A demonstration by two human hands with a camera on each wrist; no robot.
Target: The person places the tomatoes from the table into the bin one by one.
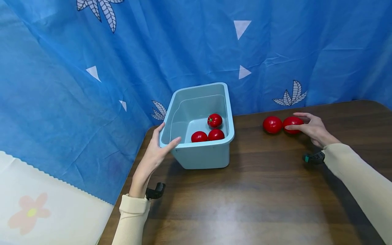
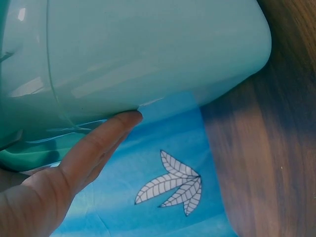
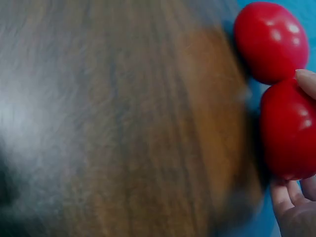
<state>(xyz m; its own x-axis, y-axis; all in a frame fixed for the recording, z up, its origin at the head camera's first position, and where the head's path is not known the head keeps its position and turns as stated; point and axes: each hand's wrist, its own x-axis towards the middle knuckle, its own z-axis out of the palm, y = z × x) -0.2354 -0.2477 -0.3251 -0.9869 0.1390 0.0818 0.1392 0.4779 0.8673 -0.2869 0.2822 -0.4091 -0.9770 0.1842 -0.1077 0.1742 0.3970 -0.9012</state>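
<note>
At the near left corner of a light blue plastic bin (image 1: 200, 156), my left hand (image 1: 153, 149) rests with thumb and fingers spread along the rim. The left wrist view shows its straight fingers (image 2: 101, 140) against the bin's outer wall. Inside the bin lie three red tomatoes, one (image 1: 215, 120) with its green stem showing. On the right, my right hand (image 1: 312, 129) grips a glossy red tomato (image 1: 293, 125) between thumb and fingers. A second tomato (image 1: 272, 124) touches it on the left. The right wrist view cuts off part of that hand and the gripped tomato (image 3: 289, 131).
A dark brown wooden table (image 1: 245, 204) carries everything. Behind it hangs a blue patterned curtain (image 1: 199, 44), close to the bin's back. At the lower left is a cream cloth (image 1: 58, 204) with a flower print. Black wrist straps sit on both wrists.
</note>
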